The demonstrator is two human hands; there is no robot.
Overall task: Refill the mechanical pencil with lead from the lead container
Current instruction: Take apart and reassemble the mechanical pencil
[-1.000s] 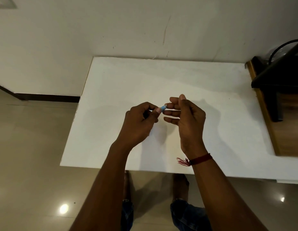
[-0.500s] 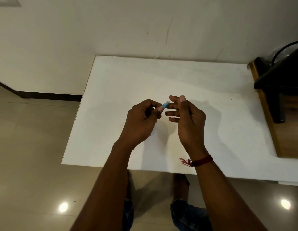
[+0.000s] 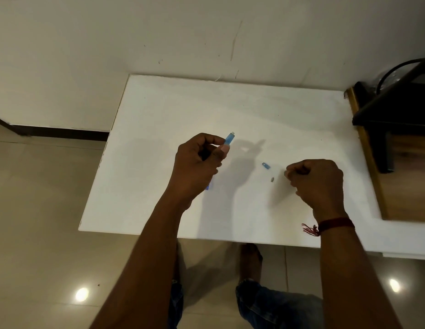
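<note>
My left hand (image 3: 197, 167) is closed around a blue mechanical pencil (image 3: 229, 139), held tilted above the white table (image 3: 159, 119). Its upper end sticks out past my thumb, and its lower tip shows below my palm. A small blue cap (image 3: 266, 165) lies on the table to the right of that hand. A tiny grey piece (image 3: 272, 179) rests just below the cap. My right hand (image 3: 316, 184) hovers right of both pieces with its fingers curled in. I cannot tell whether it holds anything. No lead container is in view.
The table's back edge meets a cream wall. A wooden side table (image 3: 411, 176) with a dark stand (image 3: 394, 119) on it abuts the right edge. Tiled floor (image 3: 40, 210) lies to the left and in front, with my legs below the near edge.
My hands have parted. The right hand moved away to the right, and the blue cap and the grey piece now lie on the table. The left hand still holds the pencil.
</note>
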